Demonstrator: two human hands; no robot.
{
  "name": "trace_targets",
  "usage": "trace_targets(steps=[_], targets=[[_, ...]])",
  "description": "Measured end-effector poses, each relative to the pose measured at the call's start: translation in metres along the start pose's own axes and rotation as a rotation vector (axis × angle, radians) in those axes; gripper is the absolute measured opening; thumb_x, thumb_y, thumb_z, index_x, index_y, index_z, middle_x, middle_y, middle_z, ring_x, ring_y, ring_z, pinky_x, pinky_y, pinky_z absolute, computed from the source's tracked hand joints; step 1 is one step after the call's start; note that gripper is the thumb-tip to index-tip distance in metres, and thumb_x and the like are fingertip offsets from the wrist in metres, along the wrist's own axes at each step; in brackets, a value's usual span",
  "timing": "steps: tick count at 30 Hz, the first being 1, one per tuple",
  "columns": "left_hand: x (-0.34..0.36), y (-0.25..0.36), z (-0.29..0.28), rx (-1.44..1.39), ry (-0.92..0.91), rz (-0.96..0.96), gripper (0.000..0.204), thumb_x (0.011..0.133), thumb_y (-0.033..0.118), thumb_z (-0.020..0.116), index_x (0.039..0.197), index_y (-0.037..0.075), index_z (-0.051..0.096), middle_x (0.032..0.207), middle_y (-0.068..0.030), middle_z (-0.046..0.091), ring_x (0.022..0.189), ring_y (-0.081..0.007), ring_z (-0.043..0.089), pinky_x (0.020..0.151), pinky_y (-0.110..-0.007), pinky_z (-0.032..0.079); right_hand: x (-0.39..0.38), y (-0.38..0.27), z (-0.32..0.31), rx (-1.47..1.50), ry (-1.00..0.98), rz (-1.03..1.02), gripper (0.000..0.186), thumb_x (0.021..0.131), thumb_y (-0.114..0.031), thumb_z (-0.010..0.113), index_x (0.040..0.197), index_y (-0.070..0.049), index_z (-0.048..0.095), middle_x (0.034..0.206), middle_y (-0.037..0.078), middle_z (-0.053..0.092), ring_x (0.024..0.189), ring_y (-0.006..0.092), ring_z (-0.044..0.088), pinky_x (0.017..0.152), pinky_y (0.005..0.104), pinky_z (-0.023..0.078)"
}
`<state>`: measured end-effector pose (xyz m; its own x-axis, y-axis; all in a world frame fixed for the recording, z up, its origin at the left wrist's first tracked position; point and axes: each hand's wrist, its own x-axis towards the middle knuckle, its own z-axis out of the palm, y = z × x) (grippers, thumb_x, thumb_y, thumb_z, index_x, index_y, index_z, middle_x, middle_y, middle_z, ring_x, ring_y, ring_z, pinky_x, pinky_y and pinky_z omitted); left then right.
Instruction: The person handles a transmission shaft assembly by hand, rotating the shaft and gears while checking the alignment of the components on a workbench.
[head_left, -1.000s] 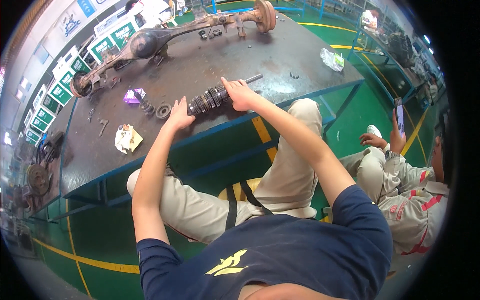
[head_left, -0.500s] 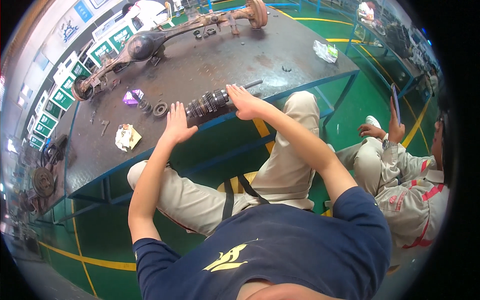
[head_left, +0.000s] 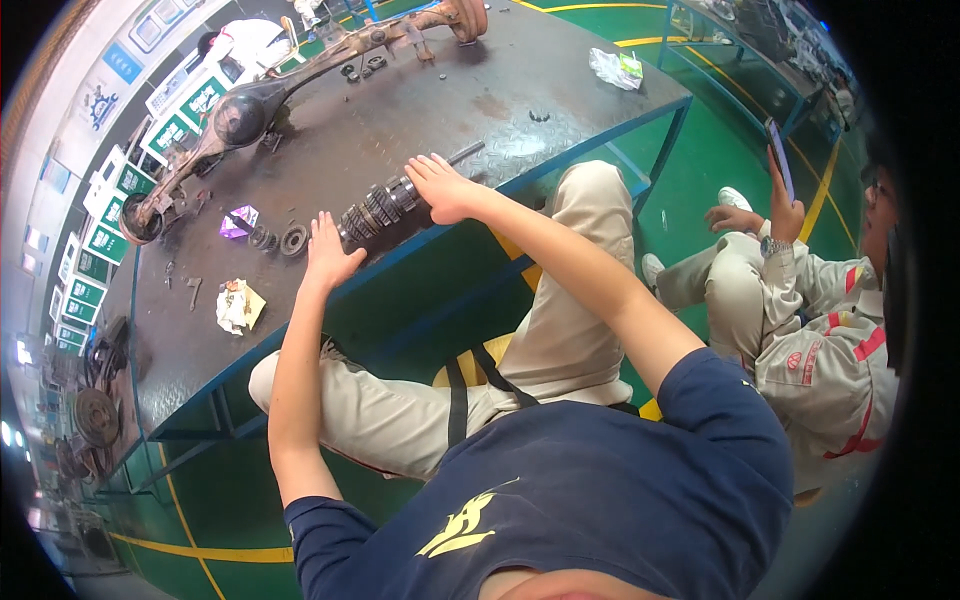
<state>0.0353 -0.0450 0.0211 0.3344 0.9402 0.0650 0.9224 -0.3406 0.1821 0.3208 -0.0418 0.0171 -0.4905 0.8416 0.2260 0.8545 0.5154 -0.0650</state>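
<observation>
A gear assembly [head_left: 372, 214] on a shaft lies near the table's front edge. My left hand [head_left: 330, 256] rests at its near-left end, fingers stretched out. My right hand [head_left: 440, 190] is at the other end, fingers extended flat over it; the thin shaft [head_left: 466, 152] sticks out beyond them. Just left are a loose gear ring [head_left: 295, 240], another gear [head_left: 264, 238] and a purple box [head_left: 244, 218] with a dark piece on it. A crumpled paper [head_left: 240, 305] lies closer to the table's left front edge.
A rusty axle [head_left: 241, 119] spans the metal table's [head_left: 530, 70] back. A plastic bag [head_left: 610, 68] is at the far right. A seated co-worker [head_left: 820, 360] holding a phone [head_left: 780, 160] is close on my right. Another bench [head_left: 755, 60] stands beyond. More parts [head_left: 97, 415] are far left.
My fingers have straightened at both ends of the gear assembly. The view has shifted, moving the table slightly left and up. The co-worker's phone is raised higher in view and more tilted.
</observation>
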Motion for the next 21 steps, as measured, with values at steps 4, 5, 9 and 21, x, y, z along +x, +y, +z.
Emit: trace_targets(steps=[4,5,9,21], targets=[[-0.012,0.009,0.013,0.008,-0.024,0.015,0.106,0.072,0.034,0.07,0.149,-0.008,0.011,0.156,-0.0278,0.014,0.146,-0.0387,0.011,0.118,-0.043,0.017,-0.019,-0.009,0.0,0.033,-0.127,0.082,0.084,0.071,-0.011,0.06,0.144,0.01,0.024,0.152,0.028,0.023,0.145,0.0388,0.016,0.119,0.0468,0.01],[-0.004,0.013,0.007,0.015,0.02,0.034,0.107,0.072,0.037,0.07,0.149,-0.006,0.01,0.157,-0.0253,0.011,0.147,-0.0375,0.009,0.118,-0.046,0.017,-0.01,0.001,-0.007,0.018,-0.073,0.07,0.084,0.072,-0.011,0.059,0.145,0.01,0.024,0.152,0.028,0.023,0.145,0.0387,0.016,0.119,0.0468,0.011],[-0.016,0.011,0.002,0.01,0.058,0.06,0.109,0.073,0.039,0.07,0.151,-0.003,0.005,0.159,-0.0215,0.006,0.148,-0.0355,0.004,0.118,-0.05,0.016,-0.025,0.003,-0.003,0.072,0.005,0.001,0.083,0.072,-0.007,0.058,0.145,0.01,0.023,0.152,0.028,0.022,0.145,0.0384,0.017,0.119,0.0456,0.013],[-0.038,0.014,-0.015,-0.025,-0.134,0.005,0.113,0.074,0.046,0.07,0.153,0.002,0.002,0.161,-0.0131,0.001,0.149,-0.0325,-0.002,0.117,-0.057,0.001,-0.026,-0.015,-0.045,0.051,-0.017,0.094,0.072,0.072,-0.003,0.059,0.14,0.007,0.037,0.122,0.024,0.058,0.117,0.0365,0.053,0.1,0.0404,0.043]])
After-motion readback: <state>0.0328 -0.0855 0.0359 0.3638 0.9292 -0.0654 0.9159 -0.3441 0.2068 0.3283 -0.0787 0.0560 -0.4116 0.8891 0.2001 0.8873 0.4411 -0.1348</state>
